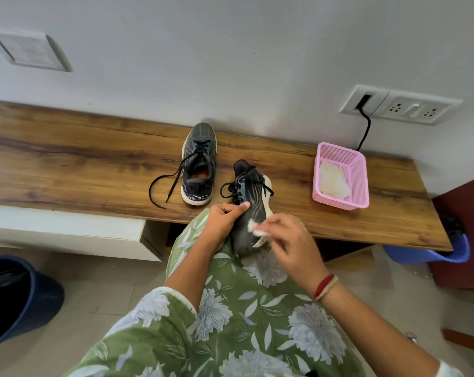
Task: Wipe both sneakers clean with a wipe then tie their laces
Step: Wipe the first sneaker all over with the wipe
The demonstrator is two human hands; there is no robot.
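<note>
The left hand (222, 223) grips the sneaker (248, 210) on the lap, toe toward the person and heel away toward the desk (67, 161) — while the right hand (287, 244) pinches the wipe (254, 227) against its right flank — the second sneaker (199, 161) stands on the desk.

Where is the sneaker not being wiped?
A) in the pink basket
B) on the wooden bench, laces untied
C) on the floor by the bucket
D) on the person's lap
B: the free sneaker stands on the wooden bench with loose laces; the left hand holds the other sneaker while the right hand rubs a wipe on it.
</note>
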